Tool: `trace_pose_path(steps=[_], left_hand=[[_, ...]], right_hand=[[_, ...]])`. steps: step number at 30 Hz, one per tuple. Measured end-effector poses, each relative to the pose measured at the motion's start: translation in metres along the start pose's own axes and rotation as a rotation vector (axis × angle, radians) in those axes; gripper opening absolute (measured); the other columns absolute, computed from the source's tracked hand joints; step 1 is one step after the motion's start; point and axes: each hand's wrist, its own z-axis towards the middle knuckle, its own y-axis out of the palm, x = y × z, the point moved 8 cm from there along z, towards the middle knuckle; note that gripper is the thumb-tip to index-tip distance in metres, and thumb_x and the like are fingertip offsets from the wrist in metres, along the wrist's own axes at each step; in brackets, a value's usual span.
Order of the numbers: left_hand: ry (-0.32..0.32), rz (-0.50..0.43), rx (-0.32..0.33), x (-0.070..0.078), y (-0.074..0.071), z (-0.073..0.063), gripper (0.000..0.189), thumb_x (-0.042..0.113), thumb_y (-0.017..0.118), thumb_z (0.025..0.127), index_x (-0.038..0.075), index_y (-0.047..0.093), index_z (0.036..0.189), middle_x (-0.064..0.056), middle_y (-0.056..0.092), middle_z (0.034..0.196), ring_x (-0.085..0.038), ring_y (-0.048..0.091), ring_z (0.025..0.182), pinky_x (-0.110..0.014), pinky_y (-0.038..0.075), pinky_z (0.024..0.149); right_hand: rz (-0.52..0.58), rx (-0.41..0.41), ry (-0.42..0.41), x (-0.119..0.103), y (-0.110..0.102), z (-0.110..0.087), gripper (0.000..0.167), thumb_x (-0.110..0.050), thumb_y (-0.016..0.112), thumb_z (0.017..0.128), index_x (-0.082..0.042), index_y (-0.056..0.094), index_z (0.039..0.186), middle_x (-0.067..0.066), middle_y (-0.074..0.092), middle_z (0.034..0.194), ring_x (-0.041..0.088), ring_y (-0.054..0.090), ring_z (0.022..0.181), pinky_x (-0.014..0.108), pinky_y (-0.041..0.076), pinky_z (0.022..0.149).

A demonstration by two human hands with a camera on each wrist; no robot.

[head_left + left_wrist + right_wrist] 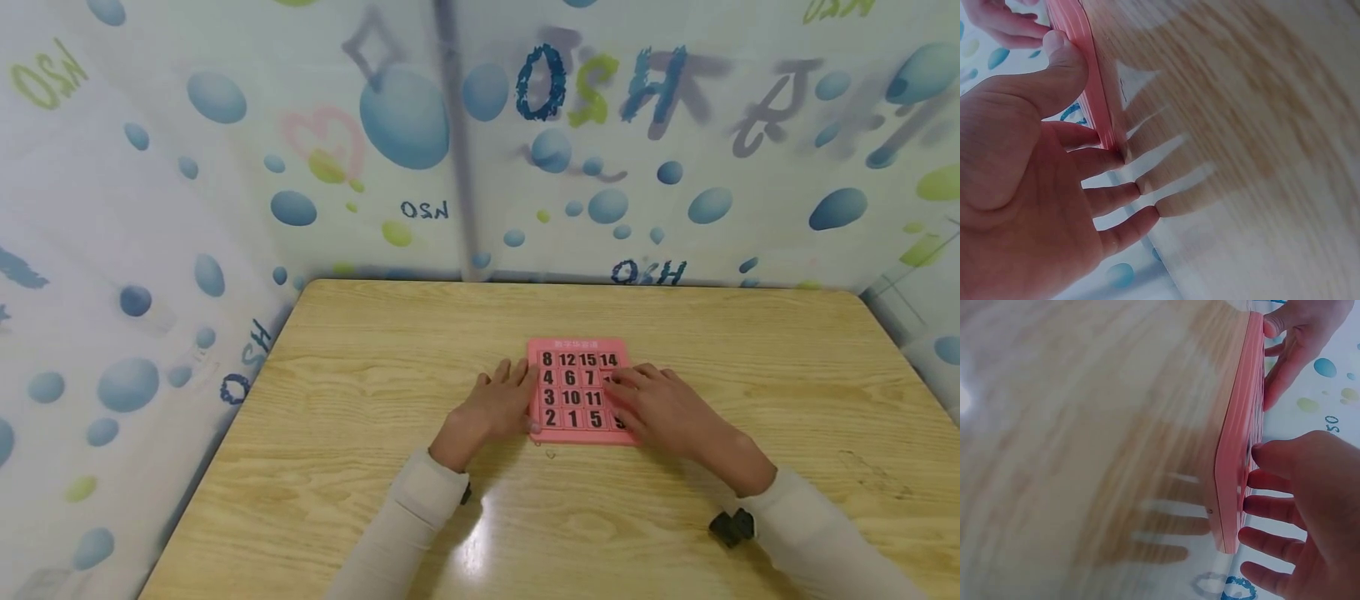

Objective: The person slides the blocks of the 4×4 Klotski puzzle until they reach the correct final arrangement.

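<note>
A pink number slide puzzle (572, 389) lies flat on the wooden table, its square tiles marked with black numerals. At its left side is my left hand (495, 407), thumb against the near corner and fingers stretched along the edge. In the left wrist view, those fingers reach down to the tabletop past the puzzle's pink rim (1094, 81). My right hand (667, 414) reaches over the right column of tiles, fingers extended and covering some numerals. The right wrist view has the thumb and fingertips right at the tile face, beside the frame's side wall (1229, 469).
The glossy wooden table (360, 367) extends around the puzzle on all sides. Behind and to the left hangs a pale curtain (337, 233) printed with blue and green drops and letters. A small black device (731, 528) sits at my right cuff.
</note>
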Motion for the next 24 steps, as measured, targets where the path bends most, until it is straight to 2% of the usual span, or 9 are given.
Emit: trace_pose_path(steps=[11, 18, 24], left_hand=[[0.000, 0.015, 0.002, 0.001, -0.002, -0.001, 0.087, 0.044, 0.060, 0.095, 0.013, 0.012, 0.161, -0.009, 0.009, 0.167, -0.033, 0.007, 0.153, -0.053, 0.019, 0.120], [-0.008, 0.016, 0.003, 0.001, -0.001, -0.001, 0.087, 0.044, 0.060, 0.095, 0.014, 0.012, 0.161, -0.009, 0.009, 0.167, -0.033, 0.007, 0.153, -0.053, 0.019, 0.120], [-0.006, 0.013, 0.002, 0.003, -0.001, -0.001, 0.088, 0.044, 0.061, 0.094, 0.013, 0.013, 0.160, -0.008, 0.009, 0.167, -0.033, 0.008, 0.153, -0.053, 0.020, 0.120]], right_hand=[[-0.011, 0.043, -0.053, -0.008, -0.001, -0.010, 0.039, -0.028, 0.066, 0.095, -0.010, 0.067, 0.129, 0.011, 0.061, 0.130, 0.035, 0.055, 0.121, 0.060, 0.046, 0.096], [-0.012, 0.040, -0.063, -0.011, 0.000, -0.015, 0.038, -0.029, 0.063, 0.097, -0.009, 0.067, 0.129, 0.011, 0.062, 0.128, 0.034, 0.057, 0.119, 0.059, 0.047, 0.096], [-0.031, 0.070, -0.095, -0.015, -0.001, -0.020, 0.036, -0.029, 0.064, 0.096, -0.009, 0.069, 0.126, 0.010, 0.063, 0.123, 0.032, 0.058, 0.116, 0.056, 0.049, 0.093]])
